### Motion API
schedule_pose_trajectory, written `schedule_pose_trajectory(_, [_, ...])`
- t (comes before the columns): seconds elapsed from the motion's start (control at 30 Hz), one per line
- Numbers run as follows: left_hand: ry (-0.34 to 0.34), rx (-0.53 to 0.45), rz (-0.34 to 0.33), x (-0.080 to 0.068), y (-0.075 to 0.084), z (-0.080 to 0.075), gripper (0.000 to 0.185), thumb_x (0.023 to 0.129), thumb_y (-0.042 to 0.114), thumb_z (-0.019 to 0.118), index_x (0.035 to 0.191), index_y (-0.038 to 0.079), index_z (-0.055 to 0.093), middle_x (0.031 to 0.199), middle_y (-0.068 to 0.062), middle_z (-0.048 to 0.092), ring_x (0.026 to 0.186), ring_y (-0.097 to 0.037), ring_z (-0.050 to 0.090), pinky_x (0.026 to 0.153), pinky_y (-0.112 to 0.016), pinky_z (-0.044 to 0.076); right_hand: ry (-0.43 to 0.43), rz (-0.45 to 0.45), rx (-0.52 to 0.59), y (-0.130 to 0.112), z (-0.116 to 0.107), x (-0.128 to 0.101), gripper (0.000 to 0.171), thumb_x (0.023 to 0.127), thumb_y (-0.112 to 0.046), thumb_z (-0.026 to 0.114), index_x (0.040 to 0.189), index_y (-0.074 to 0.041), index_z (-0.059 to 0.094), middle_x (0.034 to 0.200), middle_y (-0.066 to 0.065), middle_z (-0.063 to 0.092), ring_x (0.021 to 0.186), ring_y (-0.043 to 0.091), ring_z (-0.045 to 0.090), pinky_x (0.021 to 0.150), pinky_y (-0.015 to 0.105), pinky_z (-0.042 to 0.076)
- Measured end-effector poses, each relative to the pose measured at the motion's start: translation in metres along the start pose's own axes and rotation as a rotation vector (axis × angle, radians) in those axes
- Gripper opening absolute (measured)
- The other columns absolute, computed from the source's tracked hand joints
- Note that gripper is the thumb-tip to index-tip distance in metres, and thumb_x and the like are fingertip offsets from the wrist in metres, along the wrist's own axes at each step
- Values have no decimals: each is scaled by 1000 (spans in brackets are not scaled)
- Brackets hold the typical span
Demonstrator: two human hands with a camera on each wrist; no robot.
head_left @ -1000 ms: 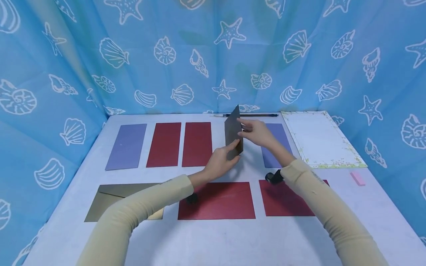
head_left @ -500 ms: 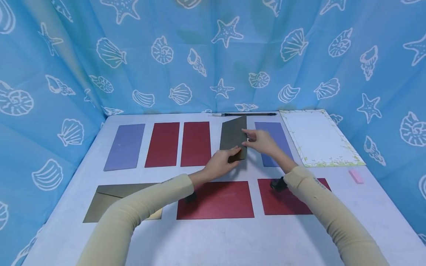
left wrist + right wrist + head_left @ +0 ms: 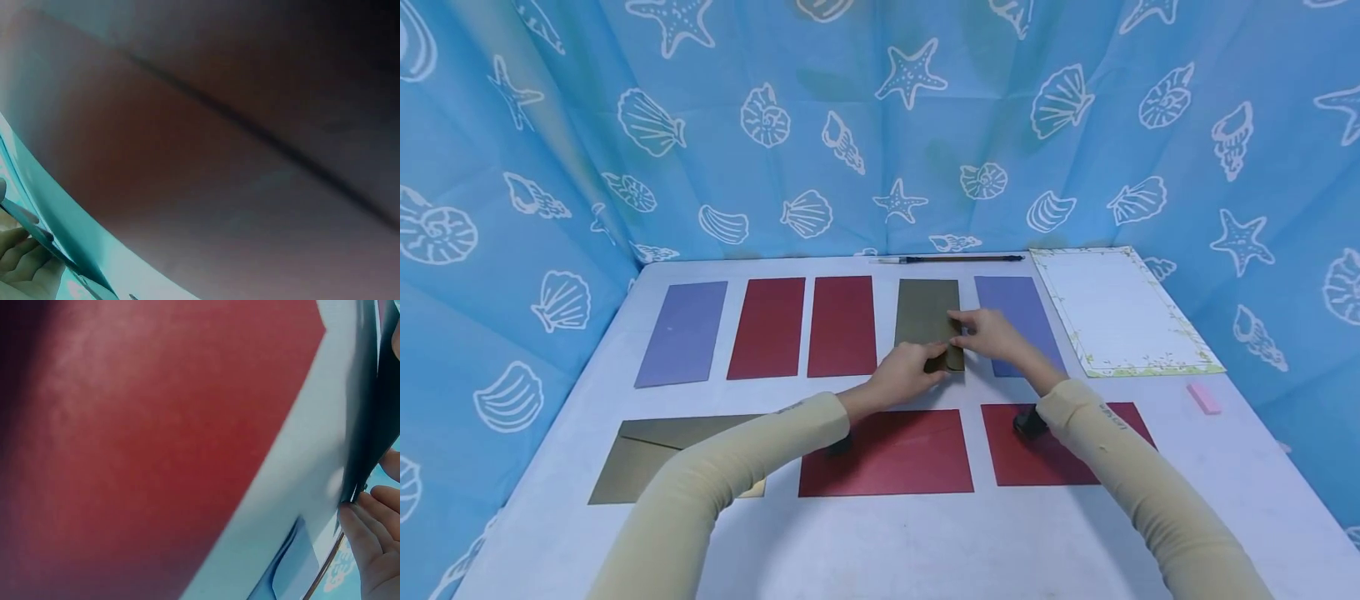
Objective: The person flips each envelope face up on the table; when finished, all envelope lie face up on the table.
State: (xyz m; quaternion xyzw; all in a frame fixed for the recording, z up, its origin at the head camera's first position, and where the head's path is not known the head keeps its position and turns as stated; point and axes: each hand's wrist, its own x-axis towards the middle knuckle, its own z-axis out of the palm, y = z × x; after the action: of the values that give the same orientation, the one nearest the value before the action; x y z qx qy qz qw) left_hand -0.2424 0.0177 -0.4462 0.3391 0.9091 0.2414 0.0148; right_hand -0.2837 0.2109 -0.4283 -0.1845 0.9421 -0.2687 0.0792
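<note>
A dark olive envelope (image 3: 927, 312) lies nearly flat on the white table (image 3: 880, 542), in the far row between a red envelope (image 3: 842, 325) and a purple one (image 3: 1018, 321). My left hand (image 3: 910, 375) grips its near end. My right hand (image 3: 988, 333) pinches its right edge close by. In the right wrist view the envelope's edge (image 3: 369, 425) shows dark, with my right fingers (image 3: 375, 550) under it and a red envelope (image 3: 156, 456) filling the frame. The left wrist view is blurred, with only my left fingers (image 3: 22, 262) showing.
The far row also holds a purple envelope (image 3: 682, 332) and a second red one (image 3: 769, 327). Near row: a gold envelope (image 3: 647, 454) and two red ones (image 3: 887, 452) (image 3: 1037, 458). A bordered sheet (image 3: 1116, 310), a pen (image 3: 951, 259) and a pink eraser (image 3: 1204, 398) lie right and back. Blue curtains surround the table.
The olive envelope was held upright on edge, then tipped over and came down towards the table. Both hands sank with it and kept their hold.
</note>
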Motion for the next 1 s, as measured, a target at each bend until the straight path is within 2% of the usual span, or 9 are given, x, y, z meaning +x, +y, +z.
schedule_pose_trajectory(0.1, [-13, 14, 1, 2, 1, 1, 48, 91, 25, 69, 133, 3, 58, 134, -9, 57, 118, -16, 57, 93, -26, 48, -12, -2, -16, -1, 0, 0, 55, 91, -12, 67, 139, 5, 47, 135, 26, 51, 82, 25, 58, 72, 37, 45])
schedule_pose_trajectory(0.2, [-21, 28, 1, 3, 1, 2, 49, 91, 25, 69, 132, 3, 58, 133, -8, 57, 119, -16, 56, 94, -27, 47, -17, 5, -20, -1, 0, -1, 55, 91, -12, 67, 139, 4, 47, 135, 26, 51, 61, 16, 45, 68, 34, 41])
schedule_pose_trajectory(0.3, [-24, 35, 0, 3, 3, 3, 49, 90, 26, 70, 132, 3, 58, 131, -8, 59, 116, -16, 59, 90, -26, 49, -20, 11, -27, -2, 0, -1, 56, 90, -12, 67, 140, 4, 46, 135, 26, 51, 50, 13, 29, 62, 31, 39])
schedule_pose_trajectory(0.4, [-23, 42, -3, 4, 4, 3, 49, 90, 26, 71, 132, 4, 59, 129, -7, 61, 112, -15, 61, 86, -25, 50, -18, 19, -37, -3, 1, -1, 56, 90, -11, 67, 139, 4, 46, 133, 26, 52, 50, 13, 30, 57, 30, 37])
schedule_pose_trajectory(0.53, [-20, 46, -6, 4, 4, 4, 49, 88, 25, 72, 131, 4, 59, 127, -7, 62, 107, -12, 63, 82, -23, 50, -3, 26, -54, -6, 2, -1, 55, 88, -10, 68, 138, 5, 48, 131, 26, 54, 61, 18, 45, 62, 31, 40])
schedule_pose_trajectory(0.7, [-19, 43, 14, 4, 3, 5, 50, 88, 25, 73, 132, 4, 59, 126, -8, 63, 106, -13, 62, 84, -23, 50, 15, 36, -61, -7, 3, -1, 54, 88, -10, 68, 136, 6, 50, 131, 26, 54, 94, 28, 61, 71, 37, 45])
schedule_pose_trajectory(0.8, [-29, 34, 28, 2, 1, 4, 51, 89, 25, 72, 133, 4, 58, 121, -8, 66, 102, -10, 62, 84, -22, 49, 27, 39, -48, -8, 2, -2, 54, 89, -11, 68, 136, 6, 50, 132, 26, 53, 114, 35, 57, 83, 42, 50])
schedule_pose_trajectory(0.9, [-40, -7, 27, -2, -2, -1, 51, 88, 26, 73, 133, 7, 59, 115, -6, 69, 95, -9, 62, 81, -21, 48, 46, 20, -25, -9, -1, -6, 53, 90, -12, 68, 136, 6, 49, 133, 27, 52, 120, 41, 52, 91, 50, 48])
schedule_pose_trajectory(1.0, [-55, -66, 31, -6, -7, -10, 51, 87, 24, 74, 134, 9, 59, 118, -5, 68, 98, -10, 61, 81, -21, 48, 60, -11, 1, -11, -5, -11, 53, 90, -13, 68, 136, 6, 50, 133, 27, 52, 119, 42, 53, 90, 52, 48])
